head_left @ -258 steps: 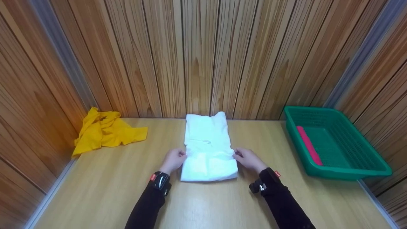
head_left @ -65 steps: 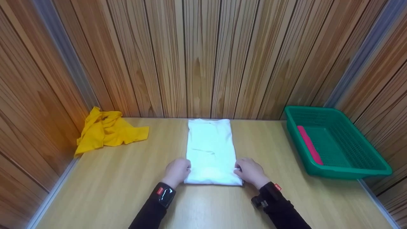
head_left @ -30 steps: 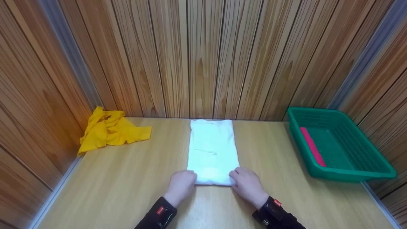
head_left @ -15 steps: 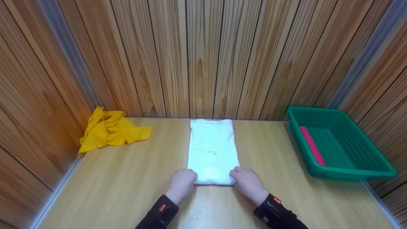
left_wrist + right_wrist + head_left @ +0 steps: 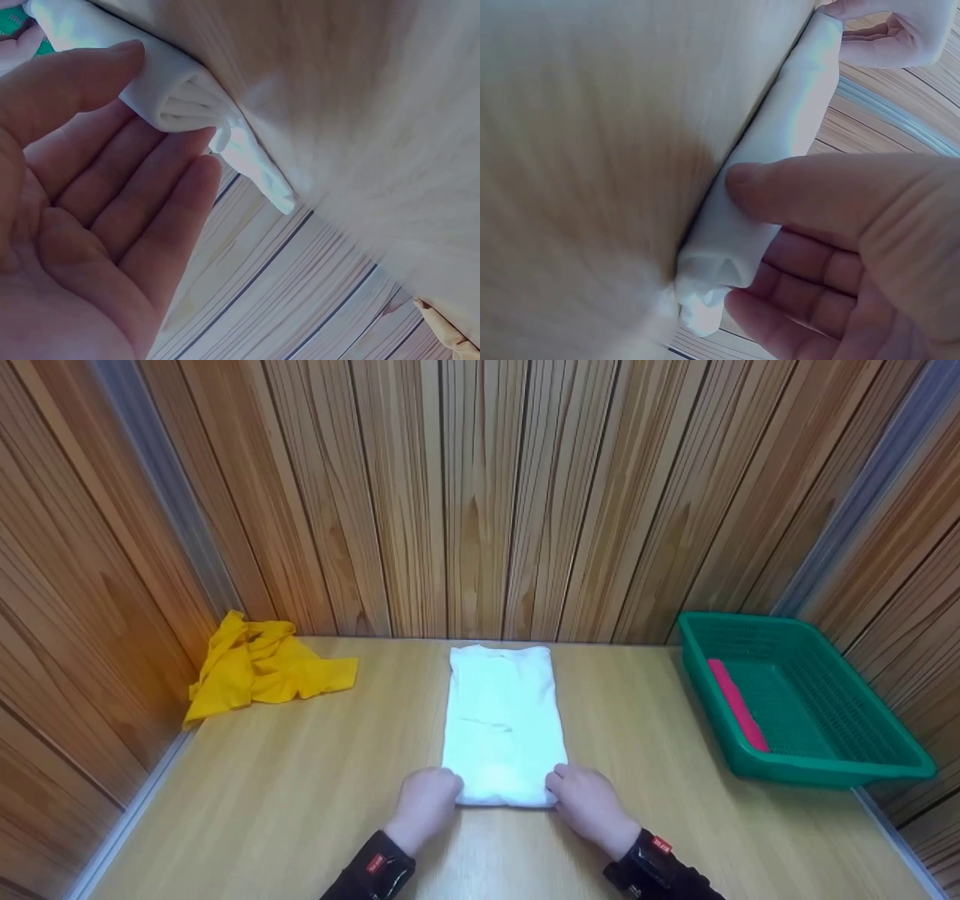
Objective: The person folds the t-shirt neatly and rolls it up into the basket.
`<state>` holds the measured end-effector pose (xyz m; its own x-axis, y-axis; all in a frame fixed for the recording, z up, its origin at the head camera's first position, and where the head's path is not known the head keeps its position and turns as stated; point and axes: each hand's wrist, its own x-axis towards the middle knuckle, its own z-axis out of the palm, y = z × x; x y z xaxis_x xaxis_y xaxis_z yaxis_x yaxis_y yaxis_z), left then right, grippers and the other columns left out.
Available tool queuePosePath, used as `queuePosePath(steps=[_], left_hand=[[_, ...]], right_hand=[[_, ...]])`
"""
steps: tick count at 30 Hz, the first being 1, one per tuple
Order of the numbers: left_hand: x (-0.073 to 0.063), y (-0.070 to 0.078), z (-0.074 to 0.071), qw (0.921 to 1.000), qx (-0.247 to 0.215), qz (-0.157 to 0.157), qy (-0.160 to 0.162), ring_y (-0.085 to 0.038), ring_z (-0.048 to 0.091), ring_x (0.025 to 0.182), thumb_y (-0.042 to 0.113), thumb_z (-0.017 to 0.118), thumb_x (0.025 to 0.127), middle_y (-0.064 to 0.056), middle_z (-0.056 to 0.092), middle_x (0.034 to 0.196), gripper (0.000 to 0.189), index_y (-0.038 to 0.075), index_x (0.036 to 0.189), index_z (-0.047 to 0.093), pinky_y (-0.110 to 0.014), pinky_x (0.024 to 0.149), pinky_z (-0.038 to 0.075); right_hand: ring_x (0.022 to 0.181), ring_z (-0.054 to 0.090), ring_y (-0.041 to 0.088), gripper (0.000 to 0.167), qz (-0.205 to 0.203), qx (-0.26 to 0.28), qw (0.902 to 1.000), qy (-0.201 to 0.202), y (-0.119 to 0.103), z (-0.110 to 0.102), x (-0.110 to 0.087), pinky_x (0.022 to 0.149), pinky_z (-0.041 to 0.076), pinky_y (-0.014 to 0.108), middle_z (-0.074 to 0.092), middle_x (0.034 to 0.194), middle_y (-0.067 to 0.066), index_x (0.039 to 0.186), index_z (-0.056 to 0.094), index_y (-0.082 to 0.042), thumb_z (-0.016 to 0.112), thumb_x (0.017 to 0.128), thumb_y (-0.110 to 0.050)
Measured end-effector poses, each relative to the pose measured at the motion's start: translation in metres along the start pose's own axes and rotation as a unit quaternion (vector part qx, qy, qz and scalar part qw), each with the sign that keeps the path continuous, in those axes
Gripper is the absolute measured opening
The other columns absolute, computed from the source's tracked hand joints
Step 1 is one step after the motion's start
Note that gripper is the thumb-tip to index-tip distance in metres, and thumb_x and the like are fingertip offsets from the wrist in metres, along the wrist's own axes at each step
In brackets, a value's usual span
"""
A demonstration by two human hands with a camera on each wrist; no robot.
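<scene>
A folded white cloth (image 5: 502,712) lies lengthwise in the middle of the table, a small crease across it. My left hand (image 5: 426,802) grips its near left corner and my right hand (image 5: 589,802) its near right corner. In the left wrist view, thumb and fingers bracket the near fold of the white cloth (image 5: 161,79), whose stacked layers show at the end. The right wrist view has the right thumb (image 5: 780,187) on the cloth's thick near fold (image 5: 795,97), fingers on its other side.
A crumpled yellow cloth (image 5: 262,667) lies at the back left against the wall. On the right stands a green basket (image 5: 825,776), with a flat pink item (image 5: 739,705) along its left inside wall. Wooden panels (image 5: 480,510) enclose the table (image 5: 360,757) at the back and sides.
Both hands have shifted from the cloth's sides to its near corners. Its far end now lies straighter. In the last half second, hands and cloth have slid slightly nearer the person.
</scene>
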<state>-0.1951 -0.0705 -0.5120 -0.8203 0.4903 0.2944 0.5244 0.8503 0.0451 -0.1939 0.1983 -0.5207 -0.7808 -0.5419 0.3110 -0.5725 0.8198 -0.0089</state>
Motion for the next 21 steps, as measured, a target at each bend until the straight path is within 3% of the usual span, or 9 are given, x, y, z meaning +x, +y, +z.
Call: queuePosePath(steps=[5, 16, 21], left_hand=[[-0.007, 0.003, -0.002, 1.0000, -0.006, -0.002, 0.002, -0.014, 0.049, 0.052, -0.010, 0.063, 0.067, 0.003, 0.052, 0.059, 0.023, 0.012, 0.062, 0.060, -0.028, 0.050, 0.042], [-0.013, 0.010, -0.003, 0.9995, 0.029, 0.007, -0.011, -0.015, 0.047, 0.052, -0.005, 0.065, 0.066, 0.001, 0.051, 0.060, 0.016, 0.011, 0.065, 0.062, -0.030, 0.049, 0.042], [-0.013, 0.010, -0.004, 0.9993, 0.019, -0.003, -0.033, -0.017, 0.049, 0.053, -0.001, 0.066, 0.067, 0.001, 0.051, 0.060, 0.013, 0.010, 0.066, 0.060, -0.032, 0.050, 0.042]], right_hand=[[0.062, 0.047, 0.014, 0.015, 0.003, 0.001, 1.0000, -0.001, -0.004, -0.002, -0.005, 0.053, 0.040, 0.029, 0.049, 0.071, -0.003, 0.075, 0.061, -0.011, 0.072, 0.076, -0.001], [0.063, 0.045, 0.012, 0.018, -0.021, -0.005, 0.9998, -0.004, -0.008, -0.009, -0.013, 0.057, 0.039, 0.029, 0.048, 0.069, -0.005, 0.071, 0.058, -0.014, 0.071, 0.079, -0.003], [0.066, 0.046, 0.013, 0.021, -0.029, 0.007, 0.9995, -0.005, -0.005, -0.012, -0.016, 0.059, 0.041, 0.031, 0.050, 0.071, -0.005, 0.072, 0.056, -0.014, 0.073, 0.080, -0.005]])
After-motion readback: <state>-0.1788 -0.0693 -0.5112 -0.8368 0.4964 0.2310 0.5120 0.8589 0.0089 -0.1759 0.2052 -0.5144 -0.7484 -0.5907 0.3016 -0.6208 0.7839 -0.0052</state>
